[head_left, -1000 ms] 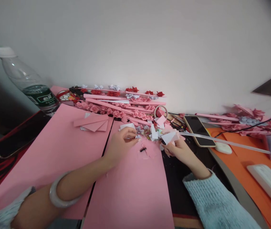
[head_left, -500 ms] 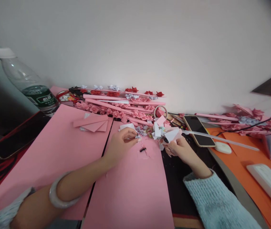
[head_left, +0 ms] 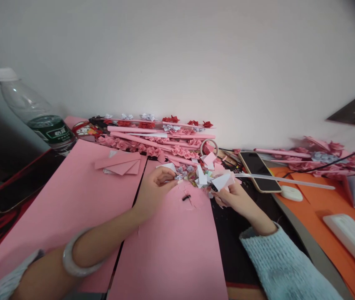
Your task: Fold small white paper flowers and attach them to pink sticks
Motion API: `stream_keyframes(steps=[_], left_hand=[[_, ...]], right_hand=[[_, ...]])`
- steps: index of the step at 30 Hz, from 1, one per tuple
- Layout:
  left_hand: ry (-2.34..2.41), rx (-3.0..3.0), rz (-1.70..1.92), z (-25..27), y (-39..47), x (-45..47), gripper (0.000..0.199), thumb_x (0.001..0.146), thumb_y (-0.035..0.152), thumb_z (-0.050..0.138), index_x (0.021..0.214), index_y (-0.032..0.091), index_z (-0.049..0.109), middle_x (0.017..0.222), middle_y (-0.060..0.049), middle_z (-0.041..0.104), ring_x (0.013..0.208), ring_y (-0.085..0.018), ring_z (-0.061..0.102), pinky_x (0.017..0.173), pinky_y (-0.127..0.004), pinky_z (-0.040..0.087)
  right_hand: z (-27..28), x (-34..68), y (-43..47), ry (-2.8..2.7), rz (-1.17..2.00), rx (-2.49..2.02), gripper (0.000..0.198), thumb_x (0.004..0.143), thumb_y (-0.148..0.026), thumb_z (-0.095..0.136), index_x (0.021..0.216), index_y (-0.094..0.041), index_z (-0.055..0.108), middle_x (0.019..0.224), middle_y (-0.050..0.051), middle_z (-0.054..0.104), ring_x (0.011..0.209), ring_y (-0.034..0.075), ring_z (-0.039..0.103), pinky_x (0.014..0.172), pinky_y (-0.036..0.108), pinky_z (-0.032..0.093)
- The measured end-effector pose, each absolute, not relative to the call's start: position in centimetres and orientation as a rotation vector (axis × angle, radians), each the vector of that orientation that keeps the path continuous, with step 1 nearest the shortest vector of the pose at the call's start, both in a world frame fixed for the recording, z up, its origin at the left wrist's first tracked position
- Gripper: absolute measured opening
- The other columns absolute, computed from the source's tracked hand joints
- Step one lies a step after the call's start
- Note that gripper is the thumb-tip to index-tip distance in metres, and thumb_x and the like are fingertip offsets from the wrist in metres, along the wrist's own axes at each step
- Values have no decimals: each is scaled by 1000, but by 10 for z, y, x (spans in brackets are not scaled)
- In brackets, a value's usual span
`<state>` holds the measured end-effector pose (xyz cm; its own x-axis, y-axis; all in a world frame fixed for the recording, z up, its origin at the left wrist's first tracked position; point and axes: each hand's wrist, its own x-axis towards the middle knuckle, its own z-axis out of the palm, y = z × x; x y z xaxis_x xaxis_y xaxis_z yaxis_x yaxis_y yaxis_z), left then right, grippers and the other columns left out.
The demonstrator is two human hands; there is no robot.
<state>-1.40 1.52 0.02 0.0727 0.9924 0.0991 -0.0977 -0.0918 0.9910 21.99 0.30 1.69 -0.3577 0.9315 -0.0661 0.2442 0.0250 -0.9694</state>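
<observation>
My left hand [head_left: 155, 189] is closed in a pinch over the pink card, its fingertips on a small pale bluish-white paper flower [head_left: 179, 175] that they partly hide. My right hand [head_left: 232, 196] is wrapped around what looks like a glue gun [head_left: 223, 182], pale with a black part. A long clear glue stick [head_left: 285, 180] runs out of it to the right, over the phone. White and pink paper scraps [head_left: 201, 177] crowd around the tool and cover part of its outline. Below, a small black piece [head_left: 186, 197] lies on the pink card [head_left: 171, 250].
Pink, red and white paper flowers [head_left: 152, 150] and rolled pink sticks line the wall. A tape roll [head_left: 209, 148] stands behind the scraps. To the right are a phone [head_left: 260, 171], orange paper [head_left: 308, 208] and a white bar [head_left: 351, 239]; a bottle [head_left: 52, 133] leans at left.
My right hand has shifted slightly left with the glue gun, and the far end of the clear stick has risen. My left fingers have come a little nearer the scraps.
</observation>
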Motion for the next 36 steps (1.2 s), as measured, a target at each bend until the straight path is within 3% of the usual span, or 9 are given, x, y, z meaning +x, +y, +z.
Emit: stream_keyframes(steps=[10, 16, 27, 36], left_hand=[[1063, 1316, 1260, -3, 14, -15, 14, 69, 21, 66, 79, 19, 56, 83, -2, 65, 83, -16, 64, 79, -29, 51], [1057, 1300, 1258, -4, 15, -14, 15, 69, 21, 67, 79, 18, 56, 82, -1, 66, 82, -15, 64, 79, -29, 51], [1053, 1284, 1245, -4, 14, -14, 17, 68, 23, 68, 78, 18, 56, 82, -2, 65, 82, -16, 64, 78, -30, 52], [1024, 1261, 1257, -3, 14, -14, 14, 69, 19, 68, 78, 19, 57, 80, 0, 64, 80, -13, 63, 77, -25, 50]], right_hand=[[8, 224, 3, -1661, 1345, -1227, 9, 82, -26, 50, 86, -18, 49, 54, -7, 42, 39, 5, 36, 39, 18, 30], [9, 223, 3, -1665, 1319, -1230, 22, 83, -24, 49, 104, -18, 47, 59, -6, 46, 41, 6, 37, 39, 18, 30], [9, 221, 2, -1685, 1262, -1241, 26, 82, -26, 50, 106, -18, 49, 56, -6, 44, 41, 7, 37, 40, 19, 30], [13, 219, 0, -1709, 1209, -1283, 13, 80, -23, 49, 92, -17, 51, 50, -8, 40, 41, 7, 37, 40, 19, 30]])
